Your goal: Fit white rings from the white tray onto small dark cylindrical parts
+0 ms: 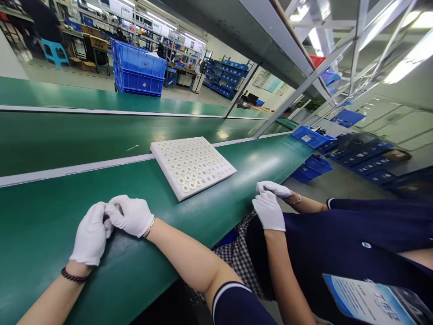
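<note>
My left hand (90, 234) and my right hand (130, 215), both in white gloves, meet fingertip to fingertip on the green bench (50, 216). A small dark part sits pinched between them, mostly hidden by the fingers. A white foam tray (191, 164) with rows of round holes, some holding white rings, lies further along the bench to the right of my hands.
A co-worker's two white-gloved hands (269, 203) rest at the bench edge on my right, above a dark blue top and a badge (368, 300). A green conveyor belt (84, 135) runs behind the bench. Blue crates (138, 67) stand beyond, blue bins (309, 137) at right.
</note>
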Available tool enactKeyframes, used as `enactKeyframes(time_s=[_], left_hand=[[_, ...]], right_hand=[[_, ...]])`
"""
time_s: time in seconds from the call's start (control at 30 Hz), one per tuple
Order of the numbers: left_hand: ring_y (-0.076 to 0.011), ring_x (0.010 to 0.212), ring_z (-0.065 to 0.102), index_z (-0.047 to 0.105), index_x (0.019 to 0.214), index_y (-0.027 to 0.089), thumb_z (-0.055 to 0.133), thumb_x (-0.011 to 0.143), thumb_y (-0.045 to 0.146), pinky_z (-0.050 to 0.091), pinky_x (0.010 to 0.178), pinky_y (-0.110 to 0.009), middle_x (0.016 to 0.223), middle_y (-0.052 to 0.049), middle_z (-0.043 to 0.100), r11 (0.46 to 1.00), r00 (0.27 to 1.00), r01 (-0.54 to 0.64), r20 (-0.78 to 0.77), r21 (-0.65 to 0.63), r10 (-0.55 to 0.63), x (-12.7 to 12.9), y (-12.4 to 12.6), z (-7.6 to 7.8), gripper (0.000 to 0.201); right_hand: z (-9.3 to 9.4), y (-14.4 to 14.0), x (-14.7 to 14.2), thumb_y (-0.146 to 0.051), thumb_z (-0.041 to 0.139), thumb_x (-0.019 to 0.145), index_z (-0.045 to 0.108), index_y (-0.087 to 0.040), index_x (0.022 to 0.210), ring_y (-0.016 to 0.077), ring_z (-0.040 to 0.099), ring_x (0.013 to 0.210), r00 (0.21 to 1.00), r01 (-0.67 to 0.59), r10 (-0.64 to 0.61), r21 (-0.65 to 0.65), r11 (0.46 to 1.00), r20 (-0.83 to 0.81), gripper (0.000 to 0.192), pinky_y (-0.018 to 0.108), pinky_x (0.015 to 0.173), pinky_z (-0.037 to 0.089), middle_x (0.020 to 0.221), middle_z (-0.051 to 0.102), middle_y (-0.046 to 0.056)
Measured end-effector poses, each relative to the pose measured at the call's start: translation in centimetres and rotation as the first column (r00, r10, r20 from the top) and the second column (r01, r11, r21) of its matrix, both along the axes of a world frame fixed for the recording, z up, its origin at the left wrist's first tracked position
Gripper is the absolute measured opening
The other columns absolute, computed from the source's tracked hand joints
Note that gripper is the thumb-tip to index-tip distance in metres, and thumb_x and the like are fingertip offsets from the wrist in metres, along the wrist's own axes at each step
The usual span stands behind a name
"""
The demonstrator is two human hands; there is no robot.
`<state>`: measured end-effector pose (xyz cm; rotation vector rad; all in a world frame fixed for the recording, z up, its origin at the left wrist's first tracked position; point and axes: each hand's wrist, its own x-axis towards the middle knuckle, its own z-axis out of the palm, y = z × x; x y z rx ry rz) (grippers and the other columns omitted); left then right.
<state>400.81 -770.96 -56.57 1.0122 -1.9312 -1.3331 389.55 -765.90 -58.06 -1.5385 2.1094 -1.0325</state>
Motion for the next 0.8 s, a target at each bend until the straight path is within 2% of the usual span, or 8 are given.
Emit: enactKeyframes(time_s=[0.07, 0.13, 0.27, 0.33, 0.43, 0.63, 0.7, 0.8], left_hand=[[-0.0122, 0.043, 0.042, 0.045, 0.066, 0.022, 0.033, 0.095, 0.044, 0.04, 0.047, -0.025, 0.048, 0.005, 0.043, 0.997, 0.998, -0.046, -0.03, 0.066, 0.048, -0.1, 0.2, -0.5, 0.038], [-0.0132, 0.046, 0.049, 0.056, 0.084, 0.021, 0.039, 0.092, 0.051, 0.045, 0.048, -0.026, 0.057, 0.004, 0.053, 0.994, 0.995, -0.078, -0.063, 0.081, 0.083, -0.3, 0.3, -1.3, 0.035], [-0.0215, 0.084, 0.068, 0.06, 0.114, 0.02, 0.053, 0.085, 0.051, 0.055, 0.082, -0.035, 0.101, -0.006, 0.071, 0.988, 0.996, -0.043, -0.08, -0.15, 0.031, -0.4, 0.2, -3.0, 0.043], [-0.0232, 0.1, 0.066, 0.059, 0.119, 0.021, 0.053, 0.086, 0.045, 0.05, 0.096, -0.038, 0.112, -0.007, 0.07, 0.975, 0.998, -0.023, -0.063, -0.22, 0.009, -0.4, -0.1, -3.7, 0.042], [-0.0223, 0.104, 0.065, 0.059, 0.121, 0.022, 0.052, 0.087, 0.04, 0.048, 0.099, -0.039, 0.114, -0.006, 0.07, 0.984, 0.998, 0.003, -0.066, -0.179, -0.015, -0.4, -0.4, -4.2, 0.039], [-0.0214, 0.094, 0.067, 0.058, 0.117, 0.022, 0.058, 0.085, 0.044, 0.053, 0.089, -0.037, 0.108, -0.007, 0.07, 0.999, 0.992, 0.034, -0.119, -0.02, -0.036, -0.4, -0.4, -3.8, 0.039], [-0.0191, 0.079, 0.067, 0.058, 0.111, 0.02, 0.059, 0.085, 0.048, 0.055, 0.077, -0.034, 0.094, -0.005, 0.07, 1.0, 0.99, 0.023, -0.137, 0.017, -0.021, -0.3, -0.4, -3.5, 0.038], [-0.0153, 0.062, 0.062, 0.059, 0.095, 0.018, 0.057, 0.085, 0.05, 0.053, 0.063, -0.028, 0.076, -0.002, 0.065, 0.997, 0.991, -0.006, -0.131, 0.078, 0.016, -0.2, -0.9, -3.1, 0.033]], right_hand=[[0.1, 0.1, -0.4, -0.059, 0.039, 0.092, 0.059, -0.025, 0.101, 0.0209, 0.069, 0.084, 0.992, 0.049, -0.052, 0.024, 0.998, 0.111, 0.04, 0.032, 0.076, 0.052, 0.092, 0.071, 0.001], [0.1, 0.0, -1.0, -0.062, 0.038, 0.092, 0.058, -0.024, 0.093, 0.0149, 0.065, 0.063, 0.947, 0.07, -0.083, 0.053, 0.996, 0.31, 0.043, 0.026, 0.063, 0.052, 0.077, 0.067, 0.0], [-0.2, -0.4, -1.9, -0.068, 0.033, 0.091, 0.052, -0.019, 0.074, 0.0085, 0.042, 0.031, 0.693, 0.03, -0.073, 0.071, 0.997, 0.717, 0.055, 0.02, 0.033, 0.032, 0.046, 0.048, -0.006], [-0.2, -0.5, -2.1, -0.069, 0.032, 0.09, 0.051, -0.018, 0.069, 0.008, 0.038, 0.028, 0.594, 0.007, -0.077, 0.091, 0.996, 0.801, 0.058, 0.019, 0.029, 0.026, 0.041, 0.045, -0.006], [0.1, -0.4, -2.2, -0.072, 0.032, 0.088, 0.05, -0.018, 0.065, 0.0077, 0.034, 0.026, 0.549, -0.004, -0.097, 0.118, 0.993, 0.83, 0.061, 0.019, 0.028, 0.023, 0.038, 0.044, -0.006], [0.6, 0.1, -2.1, -0.075, 0.024, 0.088, 0.044, -0.019, 0.058, 0.0081, 0.036, 0.026, 0.637, -0.018, -0.082, 0.121, 0.992, 0.766, 0.067, 0.021, 0.03, 0.027, 0.038, 0.041, -0.004], [0.4, 0.2, -1.9, -0.07, 0.025, 0.091, 0.046, -0.02, 0.065, 0.0095, 0.041, 0.031, 0.744, 0.024, -0.076, 0.088, 0.996, 0.664, 0.06, 0.022, 0.035, 0.033, 0.043, 0.045, -0.004], [-0.2, 0.3, -1.3, -0.059, 0.036, 0.093, 0.051, -0.022, 0.076, 0.013, 0.057, 0.052, 0.935, 0.084, -0.084, 0.015, 0.996, 0.345, 0.044, 0.024, 0.053, 0.045, 0.061, 0.058, 0.0]])
